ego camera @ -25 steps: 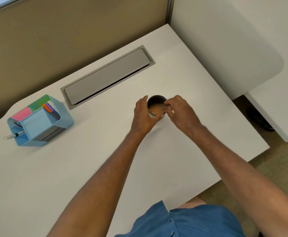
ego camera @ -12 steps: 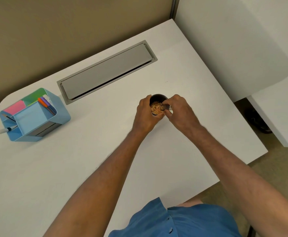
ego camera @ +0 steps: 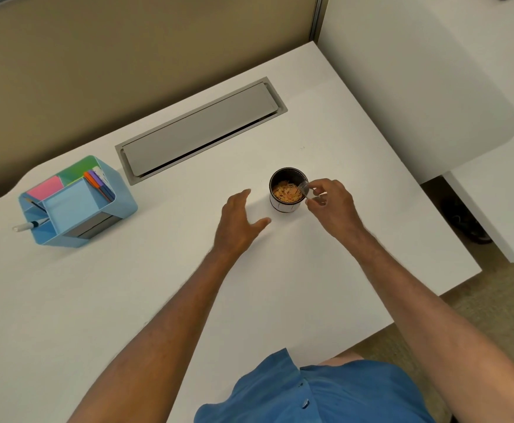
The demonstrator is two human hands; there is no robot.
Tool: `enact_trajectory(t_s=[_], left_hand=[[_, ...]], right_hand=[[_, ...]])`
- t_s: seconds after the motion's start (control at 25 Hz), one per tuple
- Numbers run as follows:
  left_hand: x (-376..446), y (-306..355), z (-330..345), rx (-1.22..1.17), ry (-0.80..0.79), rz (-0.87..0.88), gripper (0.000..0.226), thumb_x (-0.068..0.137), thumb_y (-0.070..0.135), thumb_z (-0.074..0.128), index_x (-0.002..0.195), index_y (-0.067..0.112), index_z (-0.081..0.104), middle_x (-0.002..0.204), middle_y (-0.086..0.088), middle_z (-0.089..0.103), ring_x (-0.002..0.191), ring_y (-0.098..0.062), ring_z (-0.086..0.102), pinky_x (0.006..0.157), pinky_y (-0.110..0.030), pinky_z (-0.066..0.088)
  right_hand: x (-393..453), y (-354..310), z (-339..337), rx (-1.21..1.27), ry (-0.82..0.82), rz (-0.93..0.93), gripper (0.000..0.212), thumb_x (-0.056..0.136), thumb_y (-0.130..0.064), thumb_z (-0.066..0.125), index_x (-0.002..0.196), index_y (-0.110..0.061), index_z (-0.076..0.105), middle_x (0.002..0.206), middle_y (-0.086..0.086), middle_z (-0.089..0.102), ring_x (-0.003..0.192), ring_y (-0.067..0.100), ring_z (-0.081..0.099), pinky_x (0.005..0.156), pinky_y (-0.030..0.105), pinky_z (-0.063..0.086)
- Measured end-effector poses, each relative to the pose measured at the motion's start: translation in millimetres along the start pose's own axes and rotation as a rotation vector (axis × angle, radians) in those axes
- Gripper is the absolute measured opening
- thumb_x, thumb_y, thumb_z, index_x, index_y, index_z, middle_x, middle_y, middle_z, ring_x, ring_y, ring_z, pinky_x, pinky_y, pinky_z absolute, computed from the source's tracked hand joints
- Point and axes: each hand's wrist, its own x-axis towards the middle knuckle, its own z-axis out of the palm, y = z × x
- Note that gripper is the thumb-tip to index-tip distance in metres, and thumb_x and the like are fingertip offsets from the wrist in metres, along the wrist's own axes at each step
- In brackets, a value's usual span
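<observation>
A small round cup (ego camera: pixel 286 206), dark inside and white outside, stands on the white desk (ego camera: pixel 127 300) and holds orange shreds (ego camera: pixel 286 191). My right hand (ego camera: pixel 333 206) pinches a small clear plastic piece (ego camera: pixel 306 190) at the cup's right rim. My left hand (ego camera: pixel 239 224) hovers just left of the cup, fingers spread and relaxed, not touching it.
A blue desk organizer (ego camera: pixel 75 206) with sticky notes, pens and a marker sits at the left. A grey cable hatch (ego camera: pixel 200 129) is set into the desk behind the cup. A tan partition runs along the back. The desk edge drops off at the right.
My left hand has let go of the cup and drawn back to the left. My right hand has shifted to the cup's right rim with the clear piece.
</observation>
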Motion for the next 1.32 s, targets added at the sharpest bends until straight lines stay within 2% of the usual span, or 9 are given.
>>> enact_trajectory(t_s=[0.2,0.32,0.44,0.64,0.8,0.88,1.0,1.08,1.32], left_hand=[[-41.5,-52.8,-17.3,0.193,-0.023,-0.067,0.066,0.083,0.046,0.080,0.140,0.022,0.057,0.151,-0.002,0.051,0.141,-0.027,0.044,0.112,-0.042,0.040],[-59.9,-69.3,-16.3,0.276,-0.081,-0.108,0.065,0.082,0.045,0.081,0.138,0.021,0.059,0.149,-0.003,0.049,0.137,-0.029,0.042,0.107,-0.042,0.043],[-69.1,-80.7,-10.3,0.235,-0.098,-0.165,0.055,0.085,0.032,0.081,0.133,0.017,0.060,0.139,-0.006,0.048,0.130,-0.028,0.043,0.098,-0.039,0.047],[-71.9,-92.9,-5.1,0.118,-0.030,-0.161,0.018,0.093,0.005,0.066,0.110,0.011,0.068,0.118,-0.011,0.055,0.104,-0.030,0.062,0.079,-0.029,0.044],[-74.9,-92.2,-16.0,-0.232,0.064,-0.347,0.030,0.093,0.005,0.068,0.121,0.012,0.071,0.123,-0.011,0.063,0.111,-0.026,0.064,0.088,-0.026,0.045],[-81.7,-90.4,-25.8,-0.573,0.052,-0.438,0.034,0.091,0.002,0.069,0.123,0.014,0.070,0.113,-0.009,0.065,0.102,-0.022,0.066,0.091,-0.029,0.052],[-99.3,-90.5,-43.5,-1.108,0.071,-0.459,0.030,0.092,-0.004,0.066,0.122,0.003,0.070,0.098,-0.008,0.070,0.090,-0.017,0.072,0.089,-0.027,0.061],[-123.0,-105.9,-61.8,-1.318,0.152,-0.478,0.024,0.093,-0.003,0.066,0.116,0.002,0.073,0.097,-0.007,0.076,0.090,-0.018,0.075,0.086,-0.029,0.063],[-150.8,-114.9,-72.0,-1.410,0.146,-0.480,0.018,0.092,0.006,0.071,0.110,0.007,0.075,0.096,-0.006,0.080,0.087,-0.018,0.075,0.087,-0.029,0.058]], right_hand=[[-20.8,3.7,7.5,0.232,0.089,0.073,0.031,0.089,-0.010,0.072,0.117,-0.023,0.068,0.119,0.001,0.065,0.095,0.003,0.066,0.075,0.007,0.051],[-43.5,-4.1,18.6,0.278,0.127,0.024,0.031,0.089,-0.011,0.071,0.117,-0.024,0.066,0.117,-0.002,0.064,0.100,0.009,0.066,0.082,0.018,0.056],[-67.0,-11.7,37.1,0.271,0.095,-0.016,0.035,0.088,-0.009,0.072,0.118,-0.026,0.064,0.115,-0.005,0.064,0.100,0.011,0.066,0.081,0.021,0.056],[-101.8,-13.7,70.2,0.226,-0.027,-0.044,0.036,0.087,-0.008,0.072,0.118,-0.025,0.065,0.115,-0.005,0.064,0.099,0.011,0.067,0.082,0.024,0.057],[-122.7,-18.7,87.0,0.198,-0.118,-0.059,0.036,0.088,-0.009,0.071,0.115,-0.031,0.063,0.113,-0.009,0.062,0.100,0.007,0.065,0.081,0.023,0.057],[-130.7,-24.0,95.2,0.181,-0.177,-0.069,0.036,0.088,-0.010,0.072,0.113,-0.034,0.063,0.111,-0.011,0.061,0.100,0.007,0.064,0.078,0.020,0.055],[-142.9,-36.4,110.8,0.134,-0.245,-0.091,0.035,0.089,-0.014,0.073,0.115,-0.034,0.065,0.110,-0.013,0.059,0.097,0.005,0.063,0.074,0.013,0.051],[-163.2,-55.9,132.1,0.088,-0.301,-0.169,0.036,0.089,-0.016,0.073,0.118,-0.034,0.065,0.108,-0.016,0.058,0.094,0.004,0.062,0.074,0.013,0.050],[-183.5,-77.9,153.4,0.019,-0.308,-0.276,0.036,0.091,-0.018,0.070,0.125,-0.027,0.065,0.108,-0.006,0.060,0.095,0.014,0.060,0.081,0.027,0.055]])
